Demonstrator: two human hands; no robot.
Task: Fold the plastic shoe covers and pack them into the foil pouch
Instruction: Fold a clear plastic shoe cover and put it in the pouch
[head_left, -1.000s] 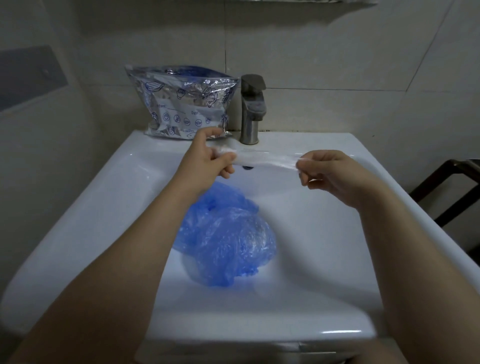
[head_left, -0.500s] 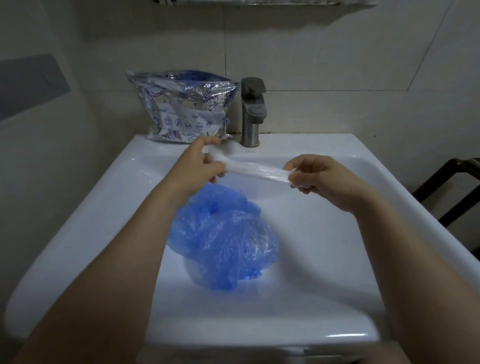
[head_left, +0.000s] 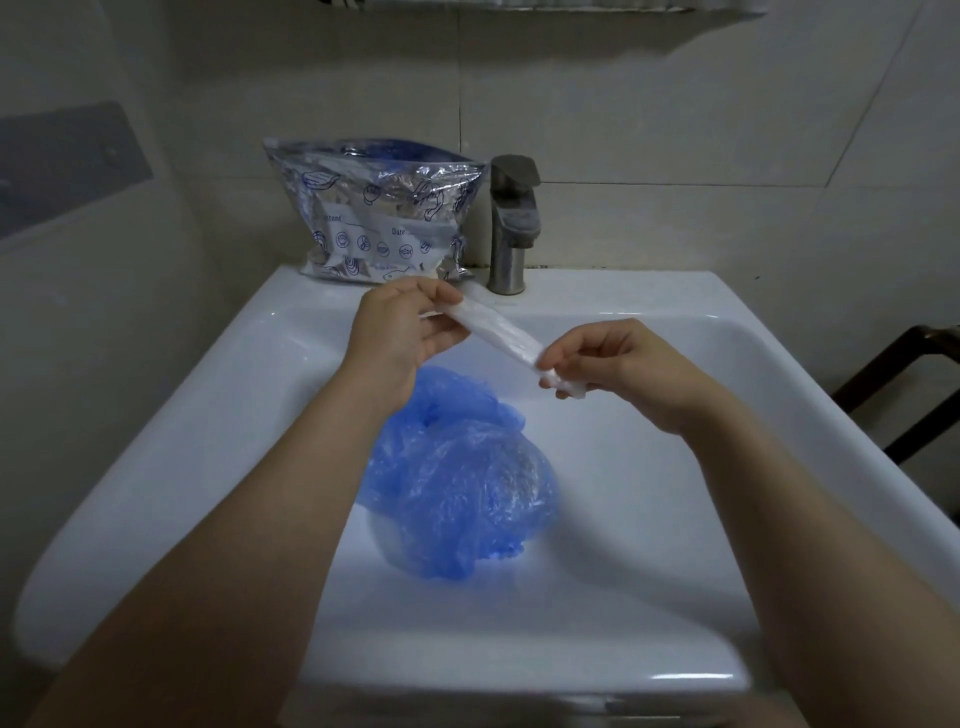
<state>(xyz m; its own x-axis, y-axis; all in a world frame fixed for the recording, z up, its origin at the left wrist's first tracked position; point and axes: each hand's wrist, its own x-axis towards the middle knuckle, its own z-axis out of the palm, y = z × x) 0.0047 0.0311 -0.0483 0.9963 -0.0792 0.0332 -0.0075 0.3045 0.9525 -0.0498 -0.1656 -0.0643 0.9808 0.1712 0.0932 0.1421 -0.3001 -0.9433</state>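
Both hands are up over the basin with one white shoe cover (head_left: 498, 328) stretched between them as a narrow strip. Her left hand (head_left: 400, 332) pinches the far end between thumb and fingers, just in front of the foil pouch (head_left: 371, 218); the right hand (head_left: 602, 358) has its fingers curled round the near end, where a little wad of plastic pokes out below the fingertips. A second ago that strip ran level and longer from hand to hand; now the right hand has come in and dropped, so the strip slants down to the right and looks shorter. I would guess she is starting to fold or roll it up from the right end. The blue shoe covers (head_left: 457, 483) lie in a loose heap in the sink (head_left: 675, 493), under the left forearm, not yet folded. The pouch stands at the back left of the sink rim, beside the tap (head_left: 511, 223), its mouth open with something blue showing inside.
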